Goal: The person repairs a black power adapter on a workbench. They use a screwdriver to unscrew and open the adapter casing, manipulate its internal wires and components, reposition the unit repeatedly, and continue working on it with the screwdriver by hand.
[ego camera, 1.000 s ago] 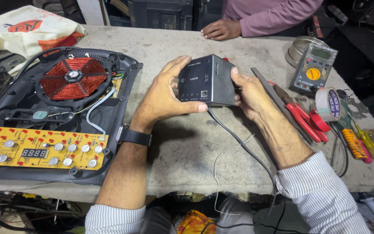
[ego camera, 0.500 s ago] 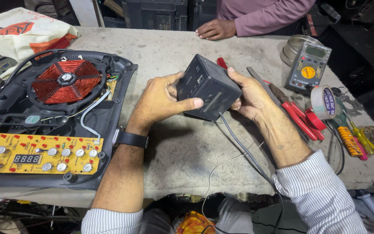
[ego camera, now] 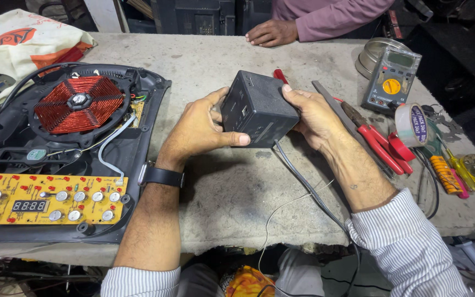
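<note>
Black box [ego camera: 258, 108] sits tilted between left hand [ego camera: 196, 129] and right hand [ego camera: 313, 114], both clasping it. One box, one grey cable [ego camera: 303, 184] trailing beneath.

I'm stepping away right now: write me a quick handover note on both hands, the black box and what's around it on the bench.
Left hand: gripping the black box from its left side, thumb across the lower front.
Right hand: gripping the box's right side.
Box: held tilted above the concrete bench, closed; its grey cable trails off the near edge.
Left of it: opened induction cooker, red coil and yellow circuit board exposed.
Right of it: red-handled pliers, multimeter, tape roll, screwdrivers.
Another person's hand rests at the far edge.
Done: box lifted. Not done: box unopened.
</note>
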